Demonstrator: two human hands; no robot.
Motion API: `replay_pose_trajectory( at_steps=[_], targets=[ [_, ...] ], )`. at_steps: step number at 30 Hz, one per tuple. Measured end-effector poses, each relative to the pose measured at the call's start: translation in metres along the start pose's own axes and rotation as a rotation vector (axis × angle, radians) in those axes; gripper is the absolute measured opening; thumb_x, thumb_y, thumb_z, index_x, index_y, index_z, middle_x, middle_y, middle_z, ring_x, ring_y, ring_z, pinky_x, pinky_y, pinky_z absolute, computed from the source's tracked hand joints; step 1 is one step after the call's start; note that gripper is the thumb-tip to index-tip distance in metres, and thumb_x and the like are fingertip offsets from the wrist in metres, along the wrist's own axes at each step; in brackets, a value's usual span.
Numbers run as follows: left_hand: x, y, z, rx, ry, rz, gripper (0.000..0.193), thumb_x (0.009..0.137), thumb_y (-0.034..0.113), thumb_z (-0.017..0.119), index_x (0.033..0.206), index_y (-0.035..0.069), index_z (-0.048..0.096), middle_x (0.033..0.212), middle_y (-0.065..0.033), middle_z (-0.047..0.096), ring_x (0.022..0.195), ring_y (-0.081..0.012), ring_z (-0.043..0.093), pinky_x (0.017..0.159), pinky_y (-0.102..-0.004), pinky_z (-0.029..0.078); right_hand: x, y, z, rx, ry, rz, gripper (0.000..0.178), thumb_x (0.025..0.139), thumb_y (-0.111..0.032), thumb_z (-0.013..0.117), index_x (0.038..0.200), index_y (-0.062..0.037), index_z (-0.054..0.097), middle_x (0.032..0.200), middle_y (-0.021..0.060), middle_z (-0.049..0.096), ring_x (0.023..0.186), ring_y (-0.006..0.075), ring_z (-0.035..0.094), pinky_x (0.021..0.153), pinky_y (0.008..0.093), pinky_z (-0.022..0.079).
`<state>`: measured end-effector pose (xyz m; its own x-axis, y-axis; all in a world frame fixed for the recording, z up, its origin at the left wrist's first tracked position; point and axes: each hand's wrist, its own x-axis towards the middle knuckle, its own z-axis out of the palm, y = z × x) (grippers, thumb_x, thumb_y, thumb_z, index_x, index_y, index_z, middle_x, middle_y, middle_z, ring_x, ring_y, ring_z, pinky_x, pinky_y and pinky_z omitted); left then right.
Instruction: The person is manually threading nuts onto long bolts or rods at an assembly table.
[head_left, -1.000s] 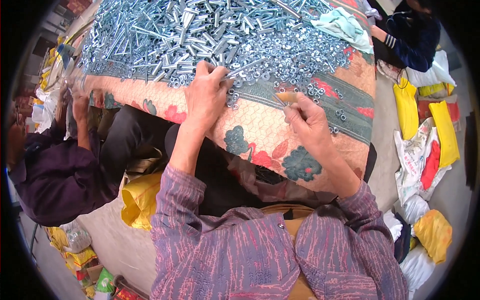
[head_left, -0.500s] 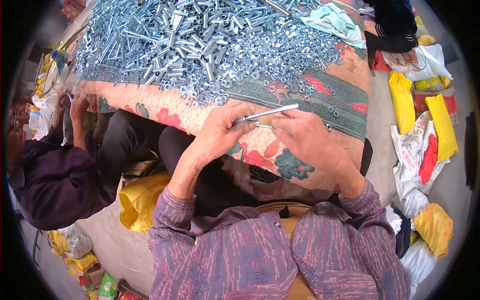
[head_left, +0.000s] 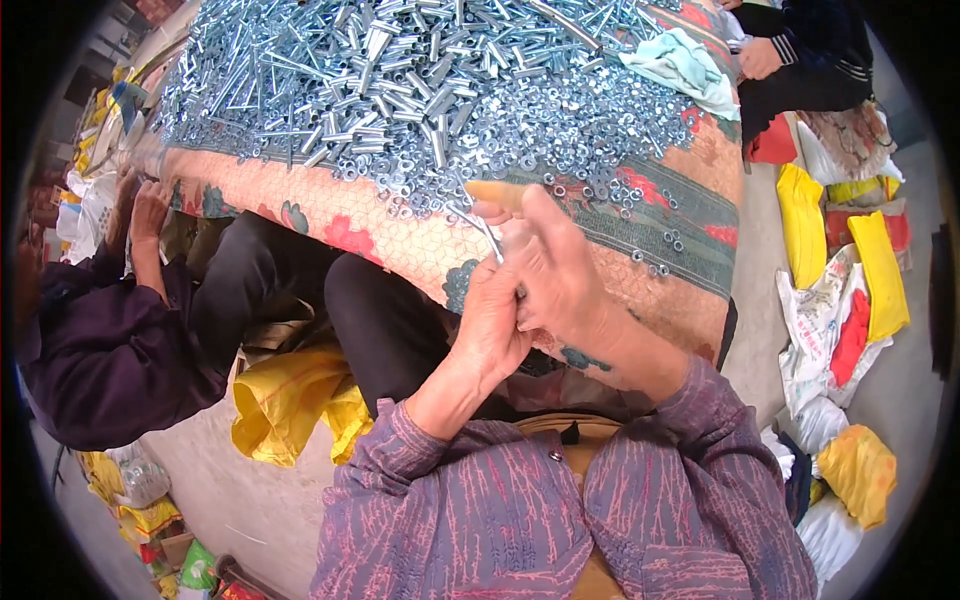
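My left hand (head_left: pixel 485 325) is closed, its thumb and fingers around the lower end of a slim silvery metal rod (head_left: pixel 487 232). The rod slants up toward the pile on the table. Pressed against it from the right is my right hand (head_left: pixel 565 265), its fingers partly curled over the rod and the left hand. One of its fingers wears a yellowish cover (head_left: pixel 495 193) and sticks out, smeared by motion. A small dark round end shows between the two palms; what it belongs to is hidden. Just beyond the fingertips lie loose nuts and washers (head_left: pixel 410 190).
A flowered cloth (head_left: pixel 285 190) covers the table. It bears heaped metal tubes (head_left: pixel 405 100), long thin bolts (head_left: pixel 240 80) and a pale green rag (head_left: pixel 680 70). Another person (head_left: pixel 130 330) sits at left, one more (head_left: pixel 810 60) at far right. Yellow bags (head_left: pixel 880 275) lie along the floor.
Both hands have come together and turned, so the rod now points up and left instead of right. My right hand has moved left against the left one. The view has shifted slightly.
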<state>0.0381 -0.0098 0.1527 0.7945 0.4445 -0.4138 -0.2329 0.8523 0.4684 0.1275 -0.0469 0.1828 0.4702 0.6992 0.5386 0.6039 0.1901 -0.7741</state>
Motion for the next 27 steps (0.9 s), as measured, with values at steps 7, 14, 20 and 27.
replay_pose_trajectory(
  at_steps=[7, 14, 20, 27],
  targets=[
    [0.0, 0.034, -0.012, 0.032, 0.011, 0.036, 0.025, 0.097, 0.031, 0.053, 0.09, 0.007, 0.053, 0.083, -0.0105, 0.063, 0.066, -0.0196, 0.062, 0.052, -0.0263, 0.05, 0.05, 0.064, 0.003, -0.456, -0.179, -0.231, 0.023, 0.082, -0.01, 0.054, 0.1, -0.0055, 0.066, 0.094, 0.01, 0.06, 0.096, 0.0253, 0.057, 0.082, 0.0386, 0.048],
    [-0.005, 0.049, -0.014, 0.379, 0.094, 0.226, 0.01, 0.096, 0.016, 0.053, 0.103, 0.008, 0.054, 0.061, 0.0064, 0.035, 0.044, -0.0022, 0.029, 0.039, -0.0174, 0.02, 0.039, 0.076, 0.017, -0.69, -0.303, -0.434, 0.009, 0.075, -0.014, 0.057, 0.081, -0.0076, 0.055, 0.088, 0.0068, 0.052, 0.086, 0.0223, 0.054, 0.073, 0.0313, 0.049],
    [0.001, 0.05, -0.015, 0.528, 0.14, 0.274, 0.014, 0.097, 0.016, 0.05, 0.105, 0.006, 0.055, 0.062, 0.0054, 0.04, 0.044, -0.0015, 0.03, 0.039, -0.0166, 0.02, 0.025, 0.073, 0.005, -0.741, -0.348, -0.373, 0.008, 0.077, -0.015, 0.057, 0.081, -0.0074, 0.057, 0.088, 0.0071, 0.053, 0.085, 0.0223, 0.057, 0.07, 0.0315, 0.052],
    [0.012, 0.048, -0.025, 0.484, 0.129, 0.319, 0.015, 0.095, 0.011, 0.05, 0.106, 0.003, 0.056, 0.068, 0.0015, 0.051, 0.042, -0.0025, 0.033, 0.037, -0.016, 0.022, 0.029, 0.063, 0.001, -0.688, -0.335, -0.365, 0.01, 0.075, -0.011, 0.058, 0.083, -0.0071, 0.054, 0.09, 0.0079, 0.053, 0.084, 0.0231, 0.059, 0.064, 0.0323, 0.053]
  ],
)
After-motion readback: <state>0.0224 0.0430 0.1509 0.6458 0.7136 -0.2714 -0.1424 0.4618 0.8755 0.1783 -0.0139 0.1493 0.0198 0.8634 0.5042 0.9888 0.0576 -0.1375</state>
